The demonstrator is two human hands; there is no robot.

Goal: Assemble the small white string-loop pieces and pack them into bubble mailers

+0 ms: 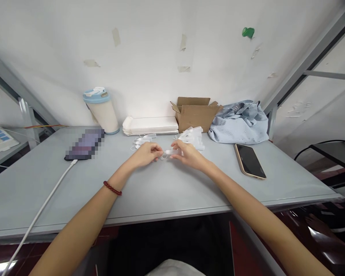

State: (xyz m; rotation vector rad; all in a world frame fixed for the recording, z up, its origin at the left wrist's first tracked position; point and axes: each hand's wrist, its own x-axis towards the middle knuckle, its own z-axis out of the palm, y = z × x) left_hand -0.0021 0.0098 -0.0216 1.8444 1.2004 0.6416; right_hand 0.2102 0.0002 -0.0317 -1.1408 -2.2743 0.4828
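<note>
Our gray table (166, 188) runs from the cardboard box (197, 120) toward us, with open room before its front edge (172, 215). Light blue cloth (238, 124) sits just right of the box. Nearer us than the box, our right hand (189, 154) and left hand (148, 154), both narrowed, hold one small tube (169, 152), front-left of the box.

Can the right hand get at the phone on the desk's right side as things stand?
Likely yes: nothing stands between the right hand and the phone, though that hand holds a small translucent piece.
</note>
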